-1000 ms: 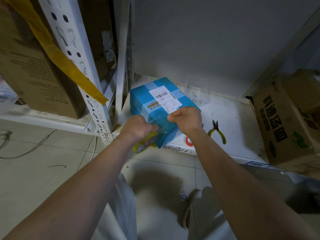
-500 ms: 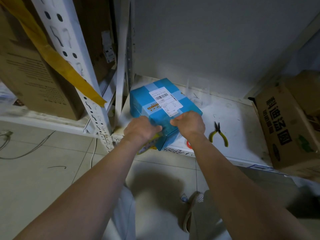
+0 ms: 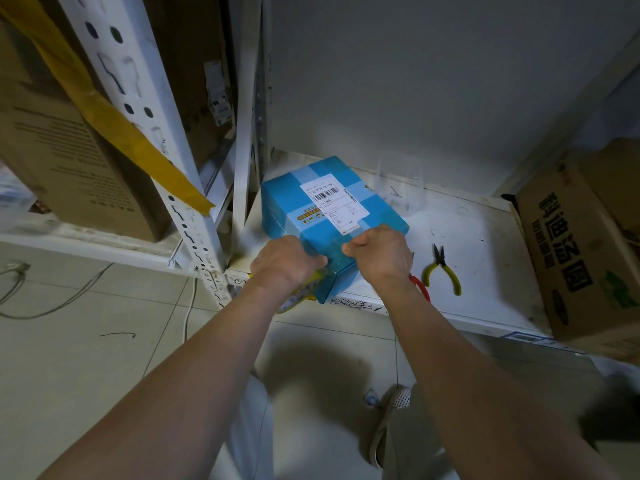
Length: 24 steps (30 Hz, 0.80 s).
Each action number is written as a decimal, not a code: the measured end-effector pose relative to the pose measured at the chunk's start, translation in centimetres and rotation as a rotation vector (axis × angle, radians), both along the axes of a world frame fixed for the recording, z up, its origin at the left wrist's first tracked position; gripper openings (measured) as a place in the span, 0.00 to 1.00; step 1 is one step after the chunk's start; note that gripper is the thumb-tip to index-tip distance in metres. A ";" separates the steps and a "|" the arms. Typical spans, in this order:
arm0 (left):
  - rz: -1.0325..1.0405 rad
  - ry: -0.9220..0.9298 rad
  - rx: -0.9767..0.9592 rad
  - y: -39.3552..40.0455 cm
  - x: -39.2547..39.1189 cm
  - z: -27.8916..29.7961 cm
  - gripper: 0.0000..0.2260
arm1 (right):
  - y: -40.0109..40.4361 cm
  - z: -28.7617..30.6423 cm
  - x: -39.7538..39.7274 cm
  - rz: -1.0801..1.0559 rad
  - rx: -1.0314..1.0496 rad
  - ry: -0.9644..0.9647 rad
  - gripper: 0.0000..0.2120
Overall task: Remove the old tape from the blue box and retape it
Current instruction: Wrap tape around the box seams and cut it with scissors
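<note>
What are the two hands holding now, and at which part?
Both hands hold the blue box at its near end: the left hand at the near left corner, the right hand at the near top edge. Their fingertips are hidden.

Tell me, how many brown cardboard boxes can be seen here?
3: one cardboard box on the left shelf, one printed box at right, another behind it. More may be hidden.

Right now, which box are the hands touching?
The blue box with the white barcode label; both hands grip it. The brown cardboard boxes sit untouched.
</note>
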<state>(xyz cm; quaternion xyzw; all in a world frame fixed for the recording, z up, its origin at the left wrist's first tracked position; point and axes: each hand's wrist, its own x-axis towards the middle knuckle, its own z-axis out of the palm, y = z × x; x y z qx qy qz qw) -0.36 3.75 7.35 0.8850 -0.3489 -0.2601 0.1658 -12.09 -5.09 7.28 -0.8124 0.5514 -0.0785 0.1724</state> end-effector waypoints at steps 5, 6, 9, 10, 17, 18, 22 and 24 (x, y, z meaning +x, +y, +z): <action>0.007 0.013 0.009 0.1 -0.1 -0.3 0.19 | 0.1 -0.2 0.0 0.004 -0.008 0.015 0.17; 0.011 0.020 0.002 0.1 -0.1 -0.4 0.19 | 0.1 -0.3 0.0 0.001 -0.010 0.013 0.17; 0.002 0.016 0.001 0.1 0.0 -0.5 0.19 | 0.2 -0.4 0.0 -0.002 -0.023 0.017 0.17; -0.001 0.015 0.005 0.1 0.0 -0.4 0.19 | 0.2 -0.4 0.1 -0.001 -0.027 0.020 0.17; 0.001 0.041 -0.015 0.7 -0.1 -0.4 0.19 | 0.6 -1.0 0.1 0.048 0.006 -0.067 0.14; -0.004 0.061 -0.021 0.9 0.1 -0.4 0.19 | 0.5 -0.9 0.0 0.048 0.033 -0.099 0.16; -0.004 0.170 -0.084 1.3 0.4 -0.6 0.19 | -0.4 -0.4 -0.4 0.006 0.151 -0.221 0.28; -0.007 0.197 -0.101 1.6 0.3 -0.5 0.19 | -0.2 -0.8 -0.5 0.074 0.063 -0.131 0.17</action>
